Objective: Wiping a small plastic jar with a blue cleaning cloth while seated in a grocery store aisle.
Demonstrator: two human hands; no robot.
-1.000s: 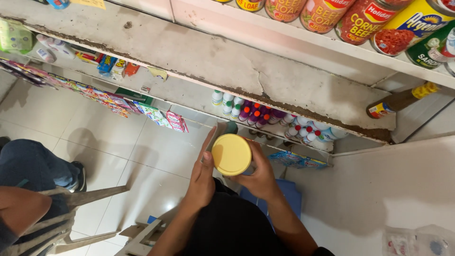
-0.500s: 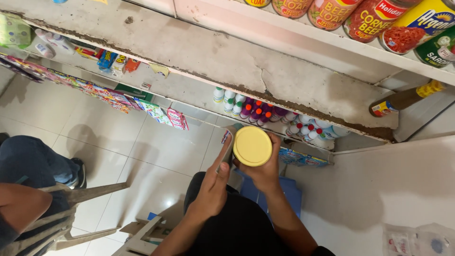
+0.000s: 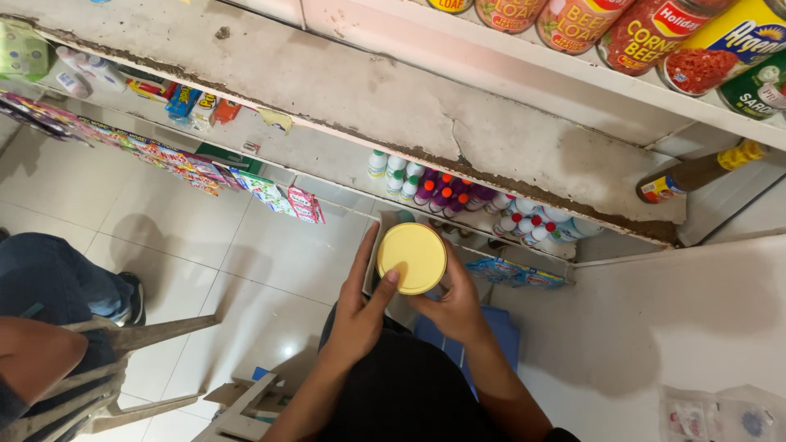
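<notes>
Between both hands sits a yellow-lidded jar, left hand and right hand gripping its sides just below the cracked shelf. It looks rigid and probably smooth-walled, best gripped around the body under the lid.

Lidded container between the fingers of both hands, left hand at its left, right hand below right, small bottles on the shelf just beyond the fingertips, chair far left of them.

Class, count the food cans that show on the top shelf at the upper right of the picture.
6, in one row along the top shelf: two partly cut off at centre, two further right, a yellow one, a green one. More may be out of frame.
</notes>
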